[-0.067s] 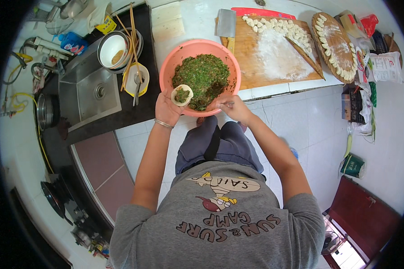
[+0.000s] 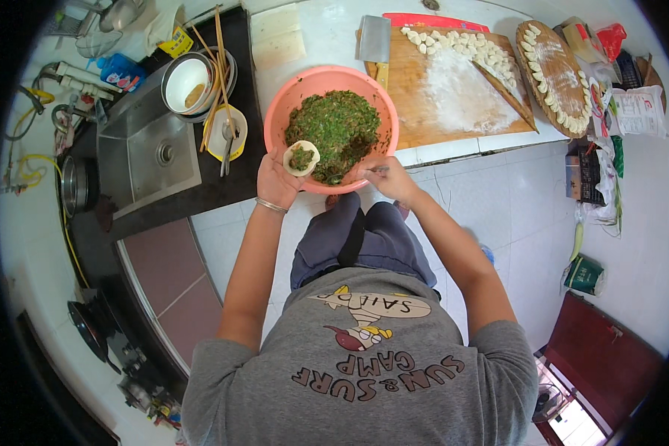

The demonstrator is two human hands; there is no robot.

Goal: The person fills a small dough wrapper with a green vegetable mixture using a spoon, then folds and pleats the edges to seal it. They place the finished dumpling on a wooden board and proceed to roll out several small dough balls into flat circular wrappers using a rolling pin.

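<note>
Left hand [image 2: 275, 182] cupping 1 filled, unsealed wrapper [image 2: 298, 172]; right hand [image 2: 392, 182] gripping metal utensil [image 2: 380, 171]. Dumplings [image 2: 581, 123] lining round board [image 2: 560, 63]; dough pieces [image 2: 490, 53] lying unrolled.

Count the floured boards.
2: a rectangular board right of the pink basin, and a round board edged with pale dumplings, farther right. No others show.

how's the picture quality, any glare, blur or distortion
Head view: fisheye bending toward the rim, black corners; bright opening at lower right blown out white; steel sink carries a soft sheen; left hand and right hand look fairly sharp.
</note>
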